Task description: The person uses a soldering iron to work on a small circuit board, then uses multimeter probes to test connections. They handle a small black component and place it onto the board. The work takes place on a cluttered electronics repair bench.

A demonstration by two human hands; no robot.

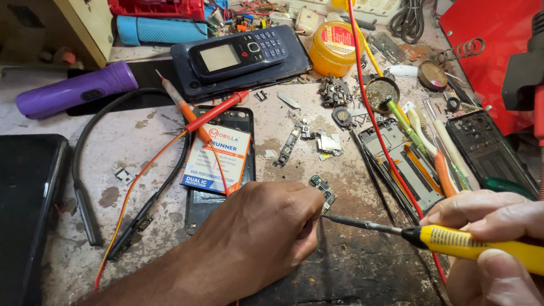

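The right hand is clamped on a yellow screwdriver, its tip at the left hand. The left hand's fingers pinch a small circuit board. Beyond it, a phone shell holds a battery.

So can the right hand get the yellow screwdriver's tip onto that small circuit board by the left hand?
Probably yes. The right hand holds the yellow screwdriver, its tip close to the small circuit board. The left hand crowds it, but nothing blocks the shaft's line.

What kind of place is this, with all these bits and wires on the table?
Most likely a small phone repair bench. A keypad phone lies on the worn table, opened phone frames and loose parts lie around, and the right hand holds a yellow screwdriver.
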